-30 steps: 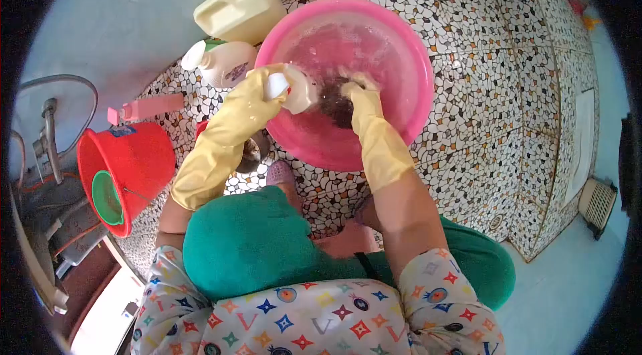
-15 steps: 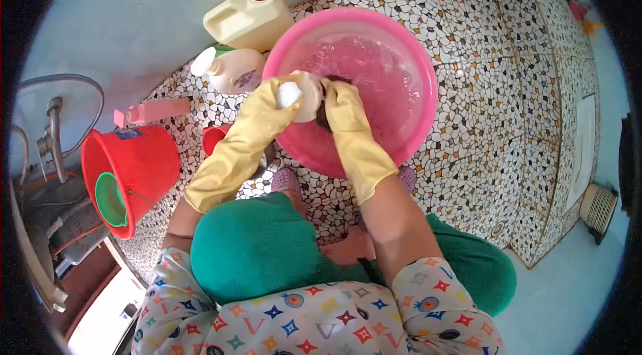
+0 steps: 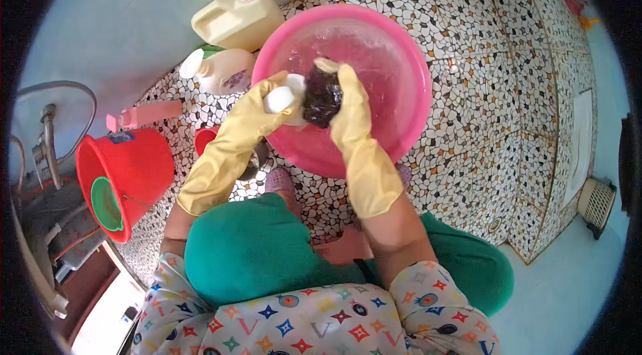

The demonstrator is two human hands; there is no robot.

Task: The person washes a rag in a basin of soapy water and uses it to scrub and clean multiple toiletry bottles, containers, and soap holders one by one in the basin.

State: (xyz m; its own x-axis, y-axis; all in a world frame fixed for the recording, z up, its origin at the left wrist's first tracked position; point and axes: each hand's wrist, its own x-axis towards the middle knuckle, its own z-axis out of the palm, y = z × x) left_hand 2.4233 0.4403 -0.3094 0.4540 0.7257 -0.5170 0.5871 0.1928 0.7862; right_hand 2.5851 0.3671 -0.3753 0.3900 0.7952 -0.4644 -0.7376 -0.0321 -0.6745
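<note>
Both hands wear long yellow rubber gloves and are over a large pink basin point(image 3: 421, 114) holding water. My left hand point(image 3: 259, 106) is closed around a small whitish container point(image 3: 295, 92) with a white round end facing up. My right hand point(image 3: 352, 104) grips a dark, wet, glossy bundle point(image 3: 322, 99), its fingers curled over the far side. The bundle is right beside the container; whether they touch I cannot tell. What the dark bundle is made of is not clear.
Left of the basin stand a cream jug point(image 3: 241, 17) with a brown cap and a white pump bottle point(image 3: 224, 72). A pink bottle point(image 3: 150, 114), a red bucket point(image 3: 144, 164) with a green scoop point(image 3: 107, 204), and a tap point(image 3: 48, 137) are farther left. A drain point(image 3: 495, 225) lies right.
My right hand has turned and drawn back slightly from the container, bringing the dark bundle into fuller view. My left hand still holds the container. The whole view has shifted a little.
</note>
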